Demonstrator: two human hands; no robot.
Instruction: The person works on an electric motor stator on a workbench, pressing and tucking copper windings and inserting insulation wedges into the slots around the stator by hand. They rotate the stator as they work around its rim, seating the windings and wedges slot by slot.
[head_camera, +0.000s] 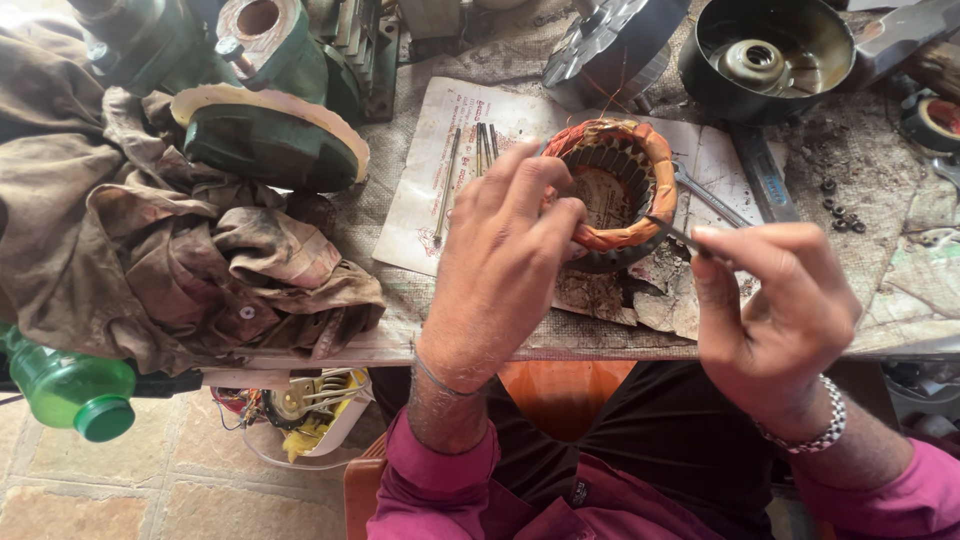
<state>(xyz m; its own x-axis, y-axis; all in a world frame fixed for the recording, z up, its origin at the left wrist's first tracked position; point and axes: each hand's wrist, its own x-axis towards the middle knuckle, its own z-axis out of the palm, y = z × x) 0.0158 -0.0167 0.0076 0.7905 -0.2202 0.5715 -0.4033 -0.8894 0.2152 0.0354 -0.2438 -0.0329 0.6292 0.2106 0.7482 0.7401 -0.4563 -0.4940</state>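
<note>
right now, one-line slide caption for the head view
Left hand steadies an orange-wound motor stator on a paper-covered bench while the right hand works a thin tool against its windings.

Left hand (505, 265) on wound stator (612, 190), right hand (775, 315) with thin tool (672, 232).

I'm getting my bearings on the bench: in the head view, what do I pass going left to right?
Green bottle → rags → green motor cover → left hand → stator → right hand, pinching a thin tool → tape roll.
</note>
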